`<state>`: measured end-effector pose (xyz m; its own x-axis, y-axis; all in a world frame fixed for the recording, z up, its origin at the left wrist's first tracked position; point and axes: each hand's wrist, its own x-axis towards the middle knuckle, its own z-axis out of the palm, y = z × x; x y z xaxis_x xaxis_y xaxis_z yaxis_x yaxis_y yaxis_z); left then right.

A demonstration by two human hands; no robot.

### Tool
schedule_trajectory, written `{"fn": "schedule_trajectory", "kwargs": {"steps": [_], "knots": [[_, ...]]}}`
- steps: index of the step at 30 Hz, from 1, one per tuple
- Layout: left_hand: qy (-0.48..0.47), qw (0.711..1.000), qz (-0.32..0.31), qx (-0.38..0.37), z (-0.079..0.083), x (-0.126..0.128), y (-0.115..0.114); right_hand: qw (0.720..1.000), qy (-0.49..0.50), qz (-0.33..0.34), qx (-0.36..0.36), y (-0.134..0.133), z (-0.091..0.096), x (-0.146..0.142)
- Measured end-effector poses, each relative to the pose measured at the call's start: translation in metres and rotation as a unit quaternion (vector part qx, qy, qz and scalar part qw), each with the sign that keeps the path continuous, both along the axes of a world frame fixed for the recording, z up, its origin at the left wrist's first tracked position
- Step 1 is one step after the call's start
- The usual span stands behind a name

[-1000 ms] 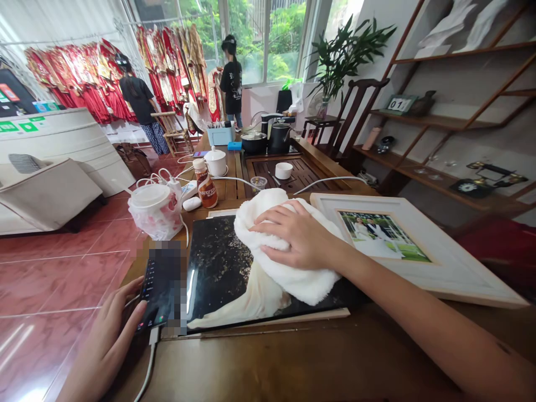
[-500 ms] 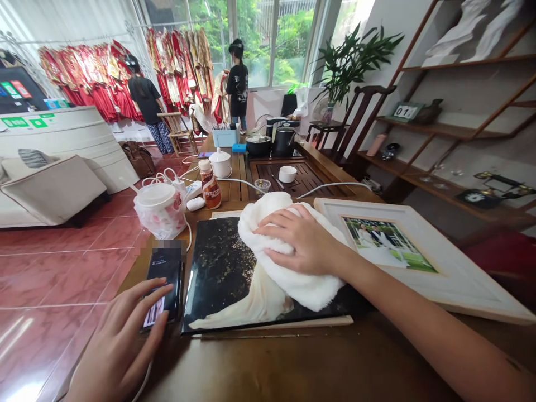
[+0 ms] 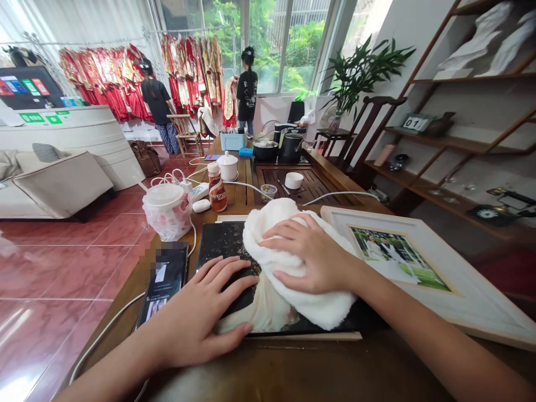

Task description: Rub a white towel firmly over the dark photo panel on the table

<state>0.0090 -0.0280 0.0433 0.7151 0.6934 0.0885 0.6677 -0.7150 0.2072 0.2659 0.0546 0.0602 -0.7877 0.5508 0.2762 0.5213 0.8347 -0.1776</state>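
Observation:
A fluffy white cloth (image 3: 285, 234) lies bunched on a dark, glossy photo panel (image 3: 220, 237) with a pale flowing gown in its picture. Over the cloth curves my right hand (image 3: 307, 251), gripping it against the panel. My left hand (image 3: 209, 307) is open, its fingers spread over the panel's left part, and it holds nothing. Just left of that hand a phone (image 3: 165, 285) with a lit screen lies on the wooden table, partly behind my wrist. To the right, a white-framed wedding photo (image 3: 402, 259) reaches under or beside the cloth.
Behind the panel stand a plastic-wrapped tub (image 3: 167, 209), a brown drink bottle (image 3: 216, 190), a white lidded cup (image 3: 228, 166) and a small white bowl (image 3: 293, 180). White cables cross the table. Two people are by the red garments (image 3: 104, 84) at the back.
My left hand has moved right, from the phone onto the panel. My right hand stays on the cloth. The phone's screen content has changed, and the view has shifted slightly.

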Motion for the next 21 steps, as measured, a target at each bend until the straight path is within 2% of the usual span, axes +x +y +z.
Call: {"fn": "schedule_trajectory", "kwargs": {"steps": [6, 8, 13, 19, 21], "knots": [[-0.017, 1.0, 0.005, -0.001, -0.009, -0.003, 0.0, 0.995, -0.012, 0.087, -0.045, -0.003, 0.007, -0.002], [-0.017, 1.0, 0.008, -0.008, -0.009, -0.004, 0.001, 0.996, -0.012, 0.078, -0.045, 0.001, 0.006, 0.0], [-0.023, 0.999, 0.016, -0.017, -0.009, -0.005, 0.001, 1.0, 0.004, 0.0, -0.013, 0.007, 0.004, 0.001], [-0.039, 0.999, 0.009, -0.009, -0.01, -0.007, 0.0, 0.995, -0.02, 0.079, -0.06, -0.005, 0.01, -0.004], [-0.04, 0.999, 0.009, -0.009, -0.009, -0.007, 0.0, 0.996, -0.017, 0.066, -0.053, -0.002, 0.009, -0.002]]}}
